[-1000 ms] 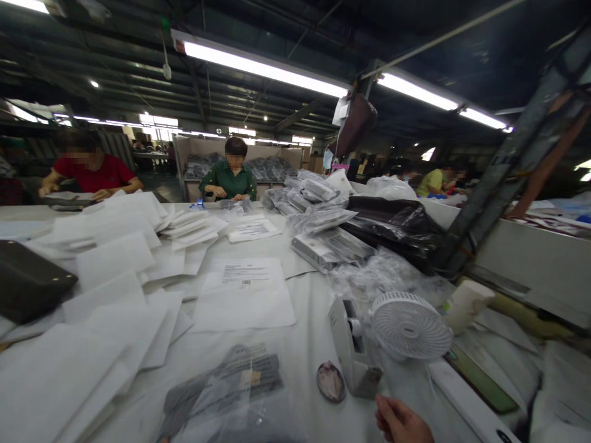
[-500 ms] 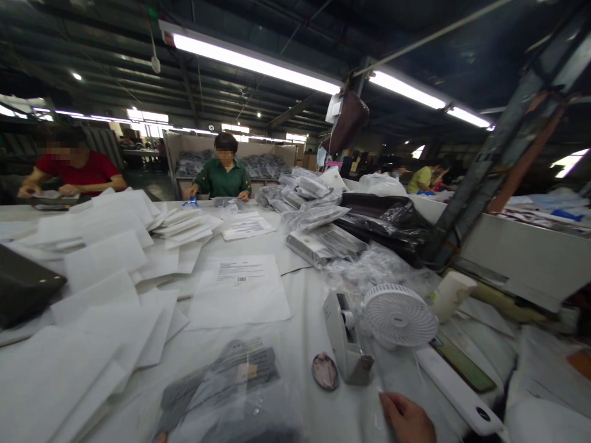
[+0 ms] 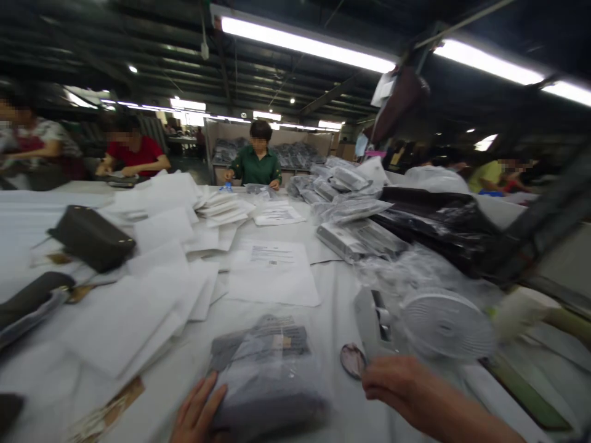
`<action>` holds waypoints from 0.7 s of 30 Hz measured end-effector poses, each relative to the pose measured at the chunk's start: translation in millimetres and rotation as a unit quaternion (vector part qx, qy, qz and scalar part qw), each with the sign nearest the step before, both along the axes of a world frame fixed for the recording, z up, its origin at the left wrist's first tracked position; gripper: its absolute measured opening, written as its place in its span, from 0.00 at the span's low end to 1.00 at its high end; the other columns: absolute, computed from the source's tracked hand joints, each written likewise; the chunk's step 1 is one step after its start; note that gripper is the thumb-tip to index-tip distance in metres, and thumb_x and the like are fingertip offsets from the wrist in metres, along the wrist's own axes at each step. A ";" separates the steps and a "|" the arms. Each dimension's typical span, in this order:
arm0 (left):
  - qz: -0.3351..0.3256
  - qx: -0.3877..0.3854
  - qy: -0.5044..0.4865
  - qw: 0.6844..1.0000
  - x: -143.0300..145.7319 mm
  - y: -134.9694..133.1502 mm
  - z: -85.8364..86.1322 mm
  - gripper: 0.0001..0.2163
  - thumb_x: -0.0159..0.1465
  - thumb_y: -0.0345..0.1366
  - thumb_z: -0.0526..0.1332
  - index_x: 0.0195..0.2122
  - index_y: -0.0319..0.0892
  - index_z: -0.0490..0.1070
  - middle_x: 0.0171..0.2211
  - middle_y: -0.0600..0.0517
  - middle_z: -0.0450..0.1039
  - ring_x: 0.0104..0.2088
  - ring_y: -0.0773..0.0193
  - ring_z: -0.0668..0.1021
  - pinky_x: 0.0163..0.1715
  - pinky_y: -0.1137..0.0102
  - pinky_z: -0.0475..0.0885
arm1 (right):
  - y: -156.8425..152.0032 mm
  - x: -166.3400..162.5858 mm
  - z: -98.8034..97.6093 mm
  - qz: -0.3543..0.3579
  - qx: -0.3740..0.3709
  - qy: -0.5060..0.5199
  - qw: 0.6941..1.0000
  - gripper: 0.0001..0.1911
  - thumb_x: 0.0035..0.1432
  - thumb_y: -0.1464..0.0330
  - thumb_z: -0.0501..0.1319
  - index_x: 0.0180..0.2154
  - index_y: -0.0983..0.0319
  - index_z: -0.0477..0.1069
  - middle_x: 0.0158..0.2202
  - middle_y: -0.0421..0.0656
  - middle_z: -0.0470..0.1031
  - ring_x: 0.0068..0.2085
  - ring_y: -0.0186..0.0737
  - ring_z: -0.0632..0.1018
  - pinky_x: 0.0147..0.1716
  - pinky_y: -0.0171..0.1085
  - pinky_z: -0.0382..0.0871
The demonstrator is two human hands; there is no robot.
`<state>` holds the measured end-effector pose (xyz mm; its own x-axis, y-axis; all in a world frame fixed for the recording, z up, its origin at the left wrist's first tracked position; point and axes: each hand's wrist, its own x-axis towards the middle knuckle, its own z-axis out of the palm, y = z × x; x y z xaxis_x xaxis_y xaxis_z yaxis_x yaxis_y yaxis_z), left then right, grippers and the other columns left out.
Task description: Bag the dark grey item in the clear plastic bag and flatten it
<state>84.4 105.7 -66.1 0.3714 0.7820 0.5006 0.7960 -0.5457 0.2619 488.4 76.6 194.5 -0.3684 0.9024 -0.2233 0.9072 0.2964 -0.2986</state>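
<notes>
A clear plastic bag [image 3: 270, 369] holding dark folded goods lies on the tabletop [image 3: 332, 289]; the left hand [image 3: 198, 415] rests flat and released against it at seven o'clock, while the right hand [image 3: 392, 384] at three o'clock hangs loosely curled, gripping nothing.

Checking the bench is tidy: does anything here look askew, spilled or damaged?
Nothing looks damaged. The white sheets lie scattered at odd angles, not stacked, and loose clear wrap is heaped behind the small fan. The left hand rests on a bagged dark item; the right hand is by the tape dispenser.
</notes>
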 end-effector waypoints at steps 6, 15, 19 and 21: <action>-0.004 -0.075 -0.002 0.997 10.0 -4.2 28.4 0.40 0.55 0.20 0.61 0.67 0.53 0.52 0.67 0.45 0.60 0.65 0.49 0.65 0.59 0.53 0.71 | 109.5 -124.8 42.8 0.337 -0.057 0.006 0.940 0.06 0.62 0.72 0.62 0.35 0.59 0.78 0.31 0.38 0.81 0.34 0.32 0.79 0.35 0.28 0.65; -0.010 -0.059 0.052 0.997 11.1 1.2 16.1 0.40 0.49 0.23 0.70 0.64 0.46 0.60 0.64 0.39 0.64 0.63 0.43 0.68 0.57 0.53 0.74 | 184.8 -233.9 -20.9 0.466 -0.079 -0.117 0.873 0.05 0.50 0.69 0.71 0.32 0.54 0.81 0.29 0.34 0.82 0.29 0.33 0.78 0.22 0.32 0.58; 0.031 -0.044 0.107 0.993 8.8 -0.5 21.7 0.34 0.50 0.36 0.75 0.59 0.51 0.68 0.60 0.41 0.70 0.58 0.41 0.73 0.52 0.43 0.75 | 189.3 -252.4 -48.6 0.486 -0.066 -0.164 0.856 0.06 0.47 0.65 0.73 0.30 0.55 0.81 0.28 0.37 0.82 0.27 0.36 0.77 0.22 0.34 0.57; 0.073 -0.029 0.126 0.989 13.8 -1.2 34.8 0.29 0.53 0.34 0.72 0.56 0.58 0.70 0.56 0.44 0.74 0.54 0.41 0.77 0.50 0.36 0.73 | 187.4 -256.4 -53.4 0.489 -0.064 -0.176 0.852 0.07 0.48 0.64 0.73 0.31 0.57 0.80 0.29 0.38 0.81 0.28 0.36 0.76 0.24 0.34 0.62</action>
